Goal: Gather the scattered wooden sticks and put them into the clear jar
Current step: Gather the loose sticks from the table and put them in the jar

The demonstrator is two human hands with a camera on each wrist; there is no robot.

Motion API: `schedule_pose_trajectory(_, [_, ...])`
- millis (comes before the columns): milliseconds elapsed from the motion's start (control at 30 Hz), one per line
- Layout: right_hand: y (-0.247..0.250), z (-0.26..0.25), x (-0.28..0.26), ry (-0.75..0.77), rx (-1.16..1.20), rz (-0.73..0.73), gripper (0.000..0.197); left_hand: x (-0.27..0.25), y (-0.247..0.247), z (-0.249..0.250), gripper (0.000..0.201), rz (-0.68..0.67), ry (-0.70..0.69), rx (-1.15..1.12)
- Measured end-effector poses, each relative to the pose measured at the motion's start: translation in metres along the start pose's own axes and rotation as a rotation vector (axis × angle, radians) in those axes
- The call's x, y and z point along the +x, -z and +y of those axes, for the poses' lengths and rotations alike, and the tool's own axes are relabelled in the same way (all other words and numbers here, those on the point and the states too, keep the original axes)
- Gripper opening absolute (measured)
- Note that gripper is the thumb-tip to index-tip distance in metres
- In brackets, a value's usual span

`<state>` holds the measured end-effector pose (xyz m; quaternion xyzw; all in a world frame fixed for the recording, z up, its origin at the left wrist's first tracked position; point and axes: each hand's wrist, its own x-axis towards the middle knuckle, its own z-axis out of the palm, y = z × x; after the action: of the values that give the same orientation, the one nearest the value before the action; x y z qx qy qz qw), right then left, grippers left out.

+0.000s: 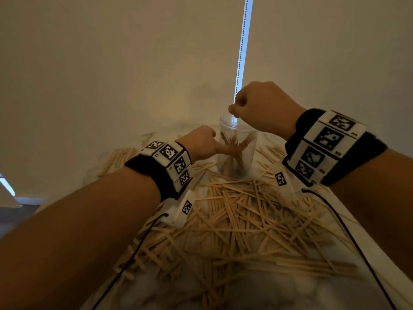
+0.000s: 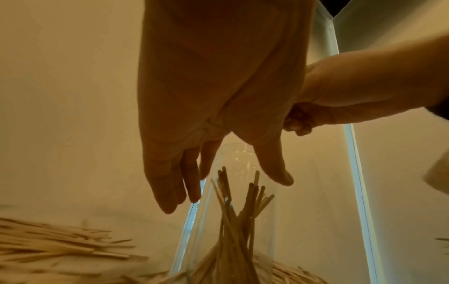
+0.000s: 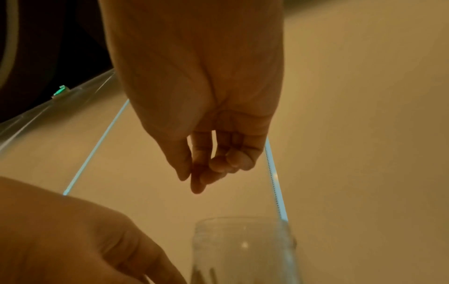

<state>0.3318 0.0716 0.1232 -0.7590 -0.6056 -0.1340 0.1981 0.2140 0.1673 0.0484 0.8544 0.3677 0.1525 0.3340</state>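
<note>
1. The clear jar [image 1: 237, 148] stands upright at the far end of my desk [image 1: 223, 294], mouth up, with a loose sheaf of wooden sticks [image 1: 234, 151] already inside, leaning fanned out against its wall.
2. The rest of the scattered sticks [image 1: 243, 218] lie flat in a criss-crossed heap on the near side of the jar, between it and me, their long axes pointing every way; a tidier bundle [image 1: 117, 161] sits off to the left.
3. My left hand [image 1: 202, 143] is at the jar's left side, about mid-height. From the left wrist view its fingers [image 2: 175, 184] hang straight and relaxed with the thumb apart, holding nothing. Whether they touch the glass I cannot tell.
4. My right hand [image 1: 261, 108] hovers just above the jar's mouth. In the right wrist view its fingers [image 3: 216, 163] are curled in toward the thumb, and I see no stick between them, so I judge that grip empty.
5. What the next move turns on: the heap lies below and nearer to me than both hands, so either must come back and down. The right hand is higher and free; the left sits lower, nearer the heap's left edge.
6. Sticks lying flat must be turned upright, long axis vertical, to drop through the mouth.
</note>
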Motion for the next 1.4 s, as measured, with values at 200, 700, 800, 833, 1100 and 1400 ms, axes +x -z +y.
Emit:
schedule_pose_trajectory(200, [-0.022, -0.021, -0.063, -0.074, -0.038, -0.387, 0.034, -0.045, 0.02, -0.03, 0.064, -0.094, 0.087, 0.192])
schedule_pose_trajectory(700, [-0.047, -0.071, -0.151, -0.092, -0.358, -0.932, 0.077, -0.154, 0.039, -0.08, 0.085, -0.488, 0.35, 0.86])
schedule_pose_trajectory(800, [-0.051, -0.068, -0.154, -0.077, -0.331, -0.865, 0.066, -0.153, 0.031, -0.077, 0.068, -0.425, 0.292, 0.79])
schedule_pose_trajectory(833, [-0.051, -0.066, -0.153, -0.083, -0.31, -0.846, 0.059, -0.152, 0.029, -0.075, 0.066, -0.411, 0.277, 0.785])
schedule_pose_trajectory(1100, [-0.043, -0.062, -0.156, -0.107, -0.295, -0.787, 0.037, -0.154, 0.018, -0.075, 0.096, -0.159, 0.183, 0.7])
schedule_pose_trajectory(1400, [-0.047, -0.059, -0.154, -0.161, -0.248, -0.756, 0.039, -0.152, 0.018, -0.076, 0.077, -0.177, 0.174, 0.753])
